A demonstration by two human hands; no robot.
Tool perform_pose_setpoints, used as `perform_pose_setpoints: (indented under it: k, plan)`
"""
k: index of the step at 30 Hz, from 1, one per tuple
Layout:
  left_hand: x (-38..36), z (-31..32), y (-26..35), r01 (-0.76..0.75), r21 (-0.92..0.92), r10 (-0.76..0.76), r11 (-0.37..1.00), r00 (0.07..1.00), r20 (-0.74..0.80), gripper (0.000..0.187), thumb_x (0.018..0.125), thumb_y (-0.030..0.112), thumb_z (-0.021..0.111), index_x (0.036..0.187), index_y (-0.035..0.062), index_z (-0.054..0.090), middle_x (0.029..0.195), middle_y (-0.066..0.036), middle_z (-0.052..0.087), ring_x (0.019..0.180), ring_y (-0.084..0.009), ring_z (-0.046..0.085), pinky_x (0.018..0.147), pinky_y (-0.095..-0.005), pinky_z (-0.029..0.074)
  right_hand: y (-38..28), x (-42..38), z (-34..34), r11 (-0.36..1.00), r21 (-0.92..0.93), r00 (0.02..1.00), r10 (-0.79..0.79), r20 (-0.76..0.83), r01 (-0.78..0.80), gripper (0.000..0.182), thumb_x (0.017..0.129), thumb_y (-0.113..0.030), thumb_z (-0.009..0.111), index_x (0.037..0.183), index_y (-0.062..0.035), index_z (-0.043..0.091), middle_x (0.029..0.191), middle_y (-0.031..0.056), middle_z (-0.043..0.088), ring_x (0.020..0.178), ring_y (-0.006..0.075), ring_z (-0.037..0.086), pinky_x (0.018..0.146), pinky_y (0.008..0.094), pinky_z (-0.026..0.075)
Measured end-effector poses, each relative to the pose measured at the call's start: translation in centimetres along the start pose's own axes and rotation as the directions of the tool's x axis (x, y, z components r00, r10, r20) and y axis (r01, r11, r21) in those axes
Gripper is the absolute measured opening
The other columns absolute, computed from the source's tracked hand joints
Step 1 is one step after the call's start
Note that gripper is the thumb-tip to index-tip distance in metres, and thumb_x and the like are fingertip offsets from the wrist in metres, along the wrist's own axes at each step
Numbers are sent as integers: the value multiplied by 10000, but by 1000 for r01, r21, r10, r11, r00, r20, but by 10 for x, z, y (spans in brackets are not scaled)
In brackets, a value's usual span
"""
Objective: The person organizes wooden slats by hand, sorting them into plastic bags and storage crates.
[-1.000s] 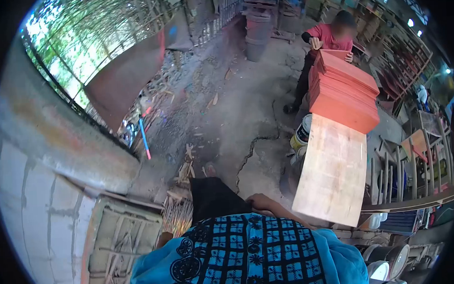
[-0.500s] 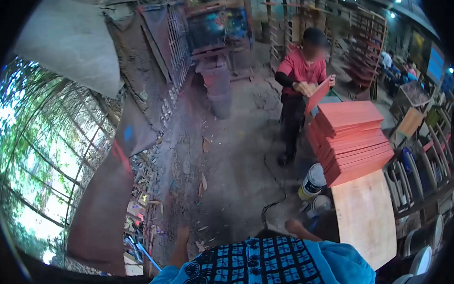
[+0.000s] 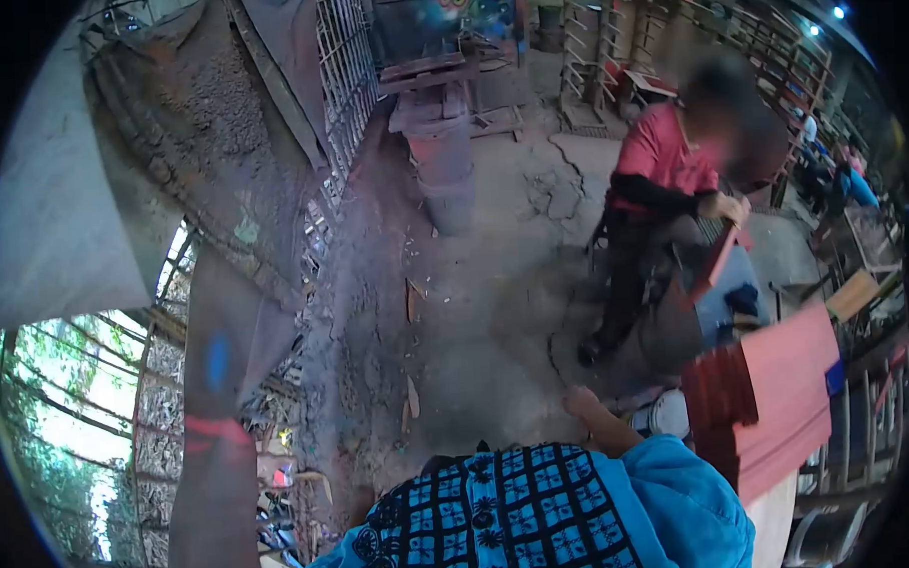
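Observation:
My right hand (image 3: 582,404) hangs low in front of my blue patterned shirt, left of the paint bucket (image 3: 667,415). It looks apart from everything, but its fingers are too blurred to read. Only a dim bit of my left hand (image 3: 362,500) shows at the shirt's left edge; its fingers are hidden. To the right, a stack of red-painted boards (image 3: 789,397) lies on a pale wooden board (image 3: 773,523). Behind the stack, a co-worker in a red shirt (image 3: 661,167) grips a red board (image 3: 712,265) with both hands, tilted on edge.
A grey bin (image 3: 441,174) stands ahead beside the lattice wall (image 3: 345,77). Cloth sheets (image 3: 218,392) hang along the left side. Cracked concrete floor (image 3: 486,323) runs down the middle. Wooden racks (image 3: 592,59) stand at the back, and more people sit far right.
My view has shifted forward and turned, bringing the co-worker and stack closer and further right. The co-worker has lowered the red board and leans over it. My left hand is now mostly hidden.

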State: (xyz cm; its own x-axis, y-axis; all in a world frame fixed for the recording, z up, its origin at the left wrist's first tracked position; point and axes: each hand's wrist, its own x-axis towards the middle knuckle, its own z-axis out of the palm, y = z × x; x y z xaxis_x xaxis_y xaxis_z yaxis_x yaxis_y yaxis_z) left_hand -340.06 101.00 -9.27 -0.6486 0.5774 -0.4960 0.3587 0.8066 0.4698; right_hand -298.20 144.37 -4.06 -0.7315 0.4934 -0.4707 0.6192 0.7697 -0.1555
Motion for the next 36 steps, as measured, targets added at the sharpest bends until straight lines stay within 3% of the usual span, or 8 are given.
perform_pose_setpoints:
  k: [2,11,14,19,24,27,32,36]
  plan:
    - [18,-13,-2,147,-5,-147,989,989,15,283,817,245,469,945,31,603,816,-115,598,737,-205,565,659,-339,436,-14,61,-75,896,319,926,361,-113,-310,322,797,-264,458,937,-29,626,1019,159,586,970,339,553,841,421,448]
    - [240,-69,52,194,71,-197,978,979,42,260,818,244,476,888,25,598,777,-107,582,716,-178,544,629,-334,426,-10,308,-140,873,370,938,345,-10,-317,361,773,-285,496,1081,-122,589,1098,176,560,1006,341,538,873,414,426]
    - [344,-112,89,65,59,-68,996,996,50,255,819,244,479,869,23,597,764,-104,577,708,-169,536,619,-333,423,7,332,-138,928,338,963,66,261,-155,357,764,-305,503,1051,-119,605,1018,188,593,952,347,565,850,431,439]
    - [575,-163,291,-201,-362,204,910,979,-31,251,819,244,483,838,20,595,743,-100,568,697,-154,525,602,-330,417,68,374,-178,858,461,932,328,-156,-225,325,778,-349,486,975,-137,635,929,175,620,801,377,602,738,451,485]
    - [649,-165,574,-391,-732,469,558,876,-110,246,833,211,482,918,19,612,789,-63,602,716,-139,535,643,-287,424,198,426,-205,860,381,940,328,94,-339,334,770,-332,510,992,-113,630,1016,186,598,940,344,575,817,428,464]
    - [648,-146,672,-421,-575,580,702,806,118,252,827,160,490,996,15,608,892,-84,629,806,-150,568,738,-267,438,257,465,-255,881,222,893,353,281,-418,320,770,-296,506,990,-98,628,1049,190,584,989,334,555,841,409,453]
    - [664,-126,756,-557,-232,594,797,657,464,269,814,159,502,1031,33,600,967,-138,626,901,-234,581,813,-320,436,327,528,-358,813,460,911,412,-23,-357,316,805,-290,452,992,-98,620,1012,182,594,942,341,568,833,420,447]
    - [702,-119,801,-626,-376,717,683,476,510,294,811,231,515,1014,38,601,1036,-154,592,932,-292,574,810,-359,444,372,589,-424,811,510,922,379,-83,-288,312,817,-297,431,1007,-130,614,1032,173,591,950,341,566,842,426,442]
